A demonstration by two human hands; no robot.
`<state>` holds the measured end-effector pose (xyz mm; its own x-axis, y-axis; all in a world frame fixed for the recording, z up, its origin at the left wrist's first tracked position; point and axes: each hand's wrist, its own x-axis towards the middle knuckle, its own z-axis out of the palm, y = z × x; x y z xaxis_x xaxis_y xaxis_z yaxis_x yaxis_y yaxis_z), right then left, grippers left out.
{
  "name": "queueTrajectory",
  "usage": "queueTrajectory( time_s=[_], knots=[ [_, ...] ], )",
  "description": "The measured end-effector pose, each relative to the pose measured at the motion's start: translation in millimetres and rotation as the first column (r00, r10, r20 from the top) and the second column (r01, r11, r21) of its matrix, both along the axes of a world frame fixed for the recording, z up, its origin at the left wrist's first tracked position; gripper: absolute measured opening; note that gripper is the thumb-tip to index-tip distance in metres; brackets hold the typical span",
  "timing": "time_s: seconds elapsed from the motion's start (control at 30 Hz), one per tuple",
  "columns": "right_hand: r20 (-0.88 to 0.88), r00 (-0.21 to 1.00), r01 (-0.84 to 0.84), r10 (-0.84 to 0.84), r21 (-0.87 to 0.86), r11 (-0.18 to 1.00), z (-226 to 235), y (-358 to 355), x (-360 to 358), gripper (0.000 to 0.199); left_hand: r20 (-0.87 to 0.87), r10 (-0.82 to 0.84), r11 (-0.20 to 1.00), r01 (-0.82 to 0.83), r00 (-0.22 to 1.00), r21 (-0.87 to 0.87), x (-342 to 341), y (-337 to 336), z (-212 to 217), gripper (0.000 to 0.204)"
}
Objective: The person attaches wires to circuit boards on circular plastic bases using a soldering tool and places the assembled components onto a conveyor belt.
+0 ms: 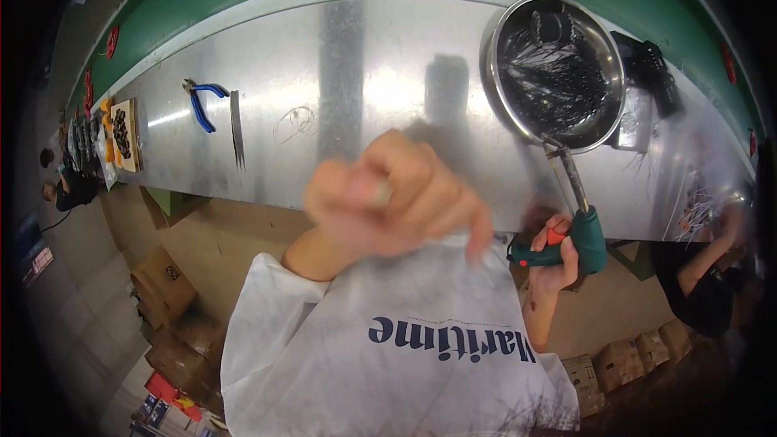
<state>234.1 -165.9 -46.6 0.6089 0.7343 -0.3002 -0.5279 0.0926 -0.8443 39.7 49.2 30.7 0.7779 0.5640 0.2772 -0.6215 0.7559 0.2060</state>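
Note:
My left hand point(396, 190) is raised over the near edge of the metal table, slightly blurred. Its fingers are curled, with the thumb pressed against the index finger; whatever is between them does not show. Lower right, my right hand point(557, 259) grips a green soldering gun point(591, 243) with a red trigger. The gun's metal barrel points away from me, its tip beside the near rim of a round steel bowl point(495, 85). Thin black wires point(550, 73) and a dark rounded piece point(552, 27) lie inside the bowl.
Blue-handled pliers point(206, 105) and tweezers point(236, 129) lie left on the table point(267, 40), near a thin wire coil point(297, 123). A black object point(655, 77) sits right of the bowl. A shallow box of small dark parts point(123, 133) stands far left. Other people work at both ends.

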Motion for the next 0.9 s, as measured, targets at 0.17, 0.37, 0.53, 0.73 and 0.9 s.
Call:
queueTrajectory(
  time_s=[0.17,0.37,0.53,0.73,0.9],
  knots=[
    [0.023,0.998,0.065,-0.063,-0.139,0.988,10,4,-6,0.026,0.373,-0.003,0.999,-0.017,0.928,0.049,14,-12,37,0.044],
    [0.04,0.999,0.013,-0.011,-0.062,0.998,4,3,1,0.026,0.182,0.081,0.996,-0.073,0.98,-0.047,1,-23,60,0.046],
    [0.099,0.993,-0.065,0.07,-0.058,0.996,1,-4,6,0.026,0.067,0.111,0.988,-0.103,0.992,-0.113,-4,-31,68,0.048],
    [0.076,0.995,-0.068,0.072,-0.053,0.996,-5,-8,8,0.03,-0.07,0.147,0.974,-0.157,0.987,-0.164,-7,-38,85,0.05],
    [0.087,0.991,-0.101,0.103,-0.036,0.994,-6,-6,10,0.03,-0.169,0.166,0.957,-0.2,0.972,-0.209,-6,-42,97,0.052]
  ],
)
